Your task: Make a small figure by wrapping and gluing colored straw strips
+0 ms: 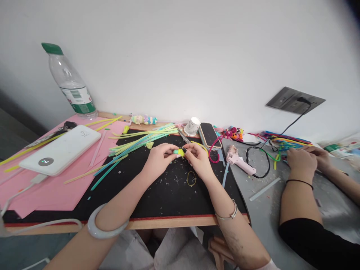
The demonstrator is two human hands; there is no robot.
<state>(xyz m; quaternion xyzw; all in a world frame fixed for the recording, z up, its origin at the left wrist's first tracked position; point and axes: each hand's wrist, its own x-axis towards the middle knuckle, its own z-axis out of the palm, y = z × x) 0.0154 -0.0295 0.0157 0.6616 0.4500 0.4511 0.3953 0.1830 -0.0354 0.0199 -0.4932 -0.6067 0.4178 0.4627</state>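
Carefully, your two hands [159,161] [199,159] are pinching the small yellow-green piece [180,152] between nearly closed fingertips above the black mat [152,195], so uneven pressure is risking twisting it loose.

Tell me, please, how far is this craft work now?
Looks done: the pastel piece by the wall, already shaped. In hand: a small yellow-green piece, between left hand and right hand, partly hidden by fingers. Remaining: perhaps the loose stems, seemingly unused; how many are needed, I cannot tell.
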